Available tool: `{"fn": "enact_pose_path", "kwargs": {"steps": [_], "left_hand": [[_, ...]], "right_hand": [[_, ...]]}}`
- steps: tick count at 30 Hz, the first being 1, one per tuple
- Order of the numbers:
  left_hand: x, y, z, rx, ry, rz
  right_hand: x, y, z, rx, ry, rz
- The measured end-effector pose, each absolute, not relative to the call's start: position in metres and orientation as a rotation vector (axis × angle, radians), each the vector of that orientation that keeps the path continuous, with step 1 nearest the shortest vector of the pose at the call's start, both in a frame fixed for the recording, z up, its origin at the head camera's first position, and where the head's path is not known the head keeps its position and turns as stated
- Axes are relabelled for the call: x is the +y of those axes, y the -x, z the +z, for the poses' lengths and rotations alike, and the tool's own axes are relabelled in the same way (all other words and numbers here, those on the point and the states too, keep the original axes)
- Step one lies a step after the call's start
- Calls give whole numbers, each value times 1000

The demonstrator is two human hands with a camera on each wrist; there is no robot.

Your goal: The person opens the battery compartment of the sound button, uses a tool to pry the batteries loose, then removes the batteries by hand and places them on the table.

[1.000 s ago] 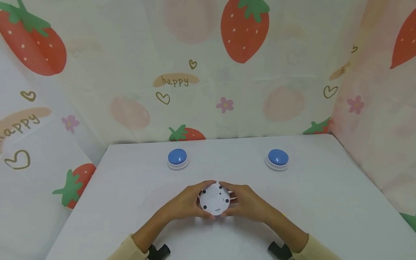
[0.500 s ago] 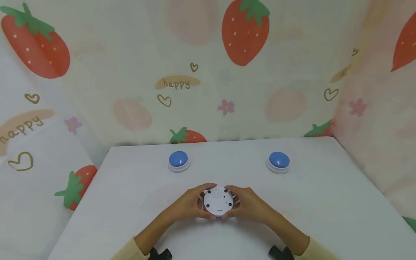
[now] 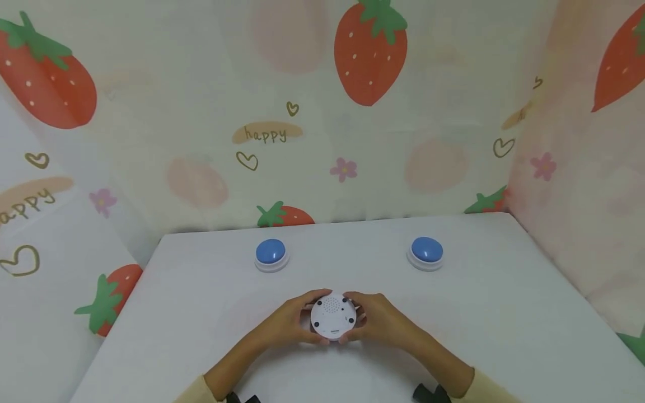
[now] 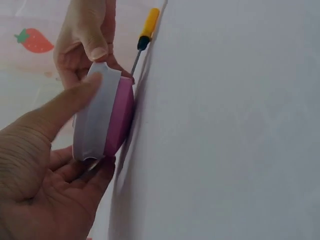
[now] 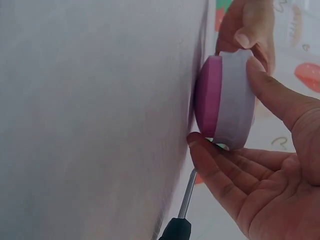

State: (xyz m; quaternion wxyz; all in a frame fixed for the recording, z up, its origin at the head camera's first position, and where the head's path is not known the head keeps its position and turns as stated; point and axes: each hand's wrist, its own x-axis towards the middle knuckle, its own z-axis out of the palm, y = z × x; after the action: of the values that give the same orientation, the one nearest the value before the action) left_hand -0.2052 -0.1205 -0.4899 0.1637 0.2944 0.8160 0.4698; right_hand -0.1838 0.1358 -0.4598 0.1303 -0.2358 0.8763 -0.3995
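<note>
A round push button [image 3: 333, 317] is held upside down low at the table's middle, its white underside with speaker holes and several dark spots facing up. Its pink-purple dome faces the table in both wrist views; I cannot tell whether it touches. My left hand [image 3: 287, 322] grips its left side between thumb and fingers. Opposite it, my right hand [image 3: 380, 322] grips the right side the same way. In the left wrist view, a screwdriver [image 4: 150, 25] with a yellow handle and dark collar lies beyond the right hand. My right forearm hides it in the head view.
Two blue-domed push buttons stand farther back on the white table [image 3: 504, 313], one at the left [image 3: 270, 252] and one at the right [image 3: 426, 250]. A strawberry-printed curtain [image 3: 347, 140] surrounds the table's back and sides.
The push button has turned slightly clockwise between my hands, and both hands keep their grip on it. The head view has shifted a little. The blue buttons have stayed in place.
</note>
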Motion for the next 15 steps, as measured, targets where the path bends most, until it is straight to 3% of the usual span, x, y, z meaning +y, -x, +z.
{"fn": "enact_pose_path", "kwargs": {"steps": [15], "left_hand": [[-117,202,-488,2239,-780,1452]], "right_hand": [[133,180,-457,2551,665,-1138]]}}
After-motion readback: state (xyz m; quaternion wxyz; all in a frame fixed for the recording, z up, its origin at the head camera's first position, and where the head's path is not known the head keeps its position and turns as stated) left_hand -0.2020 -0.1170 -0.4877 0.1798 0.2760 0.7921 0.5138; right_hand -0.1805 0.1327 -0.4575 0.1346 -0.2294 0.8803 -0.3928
